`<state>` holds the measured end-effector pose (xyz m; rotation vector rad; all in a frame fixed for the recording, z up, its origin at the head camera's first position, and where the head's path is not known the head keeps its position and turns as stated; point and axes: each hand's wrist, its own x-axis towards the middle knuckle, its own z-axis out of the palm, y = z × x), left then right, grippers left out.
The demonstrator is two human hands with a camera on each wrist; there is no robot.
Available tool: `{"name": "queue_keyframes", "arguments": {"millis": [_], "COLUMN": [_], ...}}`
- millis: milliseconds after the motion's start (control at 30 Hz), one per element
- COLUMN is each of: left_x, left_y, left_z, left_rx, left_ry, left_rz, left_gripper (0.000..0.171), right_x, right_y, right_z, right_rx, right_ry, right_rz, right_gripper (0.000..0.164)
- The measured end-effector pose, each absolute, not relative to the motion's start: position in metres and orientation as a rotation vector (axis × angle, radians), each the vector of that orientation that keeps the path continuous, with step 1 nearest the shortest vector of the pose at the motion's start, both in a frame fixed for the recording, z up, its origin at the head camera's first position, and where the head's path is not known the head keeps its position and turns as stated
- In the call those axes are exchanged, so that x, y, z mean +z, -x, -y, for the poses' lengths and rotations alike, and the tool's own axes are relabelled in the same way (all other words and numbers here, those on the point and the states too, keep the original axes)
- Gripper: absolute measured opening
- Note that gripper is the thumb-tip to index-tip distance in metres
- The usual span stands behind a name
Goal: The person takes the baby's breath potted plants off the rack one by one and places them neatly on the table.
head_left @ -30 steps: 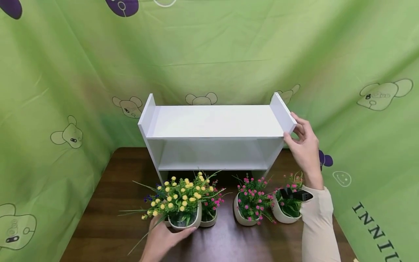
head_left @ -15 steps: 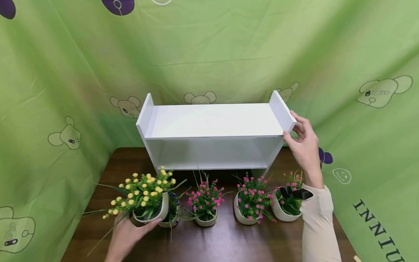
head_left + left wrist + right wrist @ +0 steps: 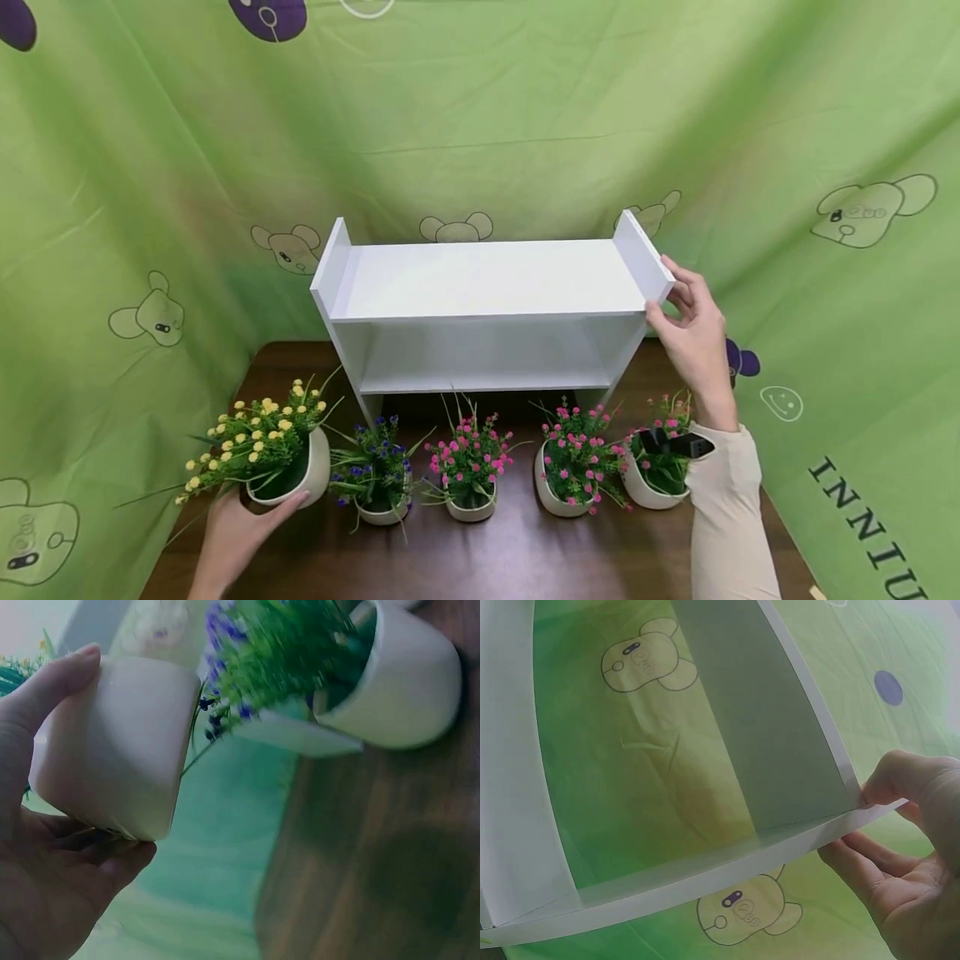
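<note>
My left hand (image 3: 238,533) grips a white pot of yellow flowers (image 3: 311,471) at the left side of the table, its mouth tilted to the left. In the left wrist view the thumb lies along the wall of this white pot (image 3: 127,742) and the fingers curl beneath it, above the wood. A pot of blue flowers (image 3: 384,510) stands just right of it. At the right, my right hand (image 3: 693,333) holds the side panel of a white two-tier shelf (image 3: 487,279); the right wrist view shows thumb and fingers on either side of the panel edge (image 3: 840,825).
Two pots of pink flowers, one mid-table (image 3: 472,507) and one further right (image 3: 558,500), stand before the shelf. Another white flower pot (image 3: 652,492) sits partly behind the right wrist. A green printed curtain (image 3: 480,125) surrounds the brown wooden table (image 3: 480,575).
My left hand has carried the yellow-flower pot leftward, uncovering the blue-flower pot and one pink-flower pot. The right hand keeps its hold on the shelf's side panel.
</note>
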<state>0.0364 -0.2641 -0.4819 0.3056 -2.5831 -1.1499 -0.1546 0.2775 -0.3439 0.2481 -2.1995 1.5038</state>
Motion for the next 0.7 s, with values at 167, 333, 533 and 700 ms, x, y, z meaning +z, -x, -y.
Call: {"name": "queue_keyframes", "arguments": {"millis": [167,333,533,700], "left_x": [-0.495,-0.505,-0.527,-0.546], "left_y": [-0.032,-0.030,-0.025,-0.017], "left_z": [0.282,0.296,0.304,0.307], "left_rx": [-1.308,-1.332,-1.340,-1.476], "left_ry": [-0.370,-0.426,-0.397,-0.427], "left_rz": [2.576,2.620,2.716,2.760], "left_gripper": [0.066,0.070,0.071,0.078], "right_x": [-0.343,-0.343,-0.343,-0.343], "right_y": [0.154,0.154,0.154,0.153], "right_z": [-0.277,-0.277,-0.277,-0.276], "right_rx": [1.504,1.515,1.515,1.501], "right_ry": [-0.246,-0.244,-0.254,-0.251], "right_rz": [2.206,2.197,2.192,2.202], "right_gripper": [0.062,0.062,0.062,0.062]}}
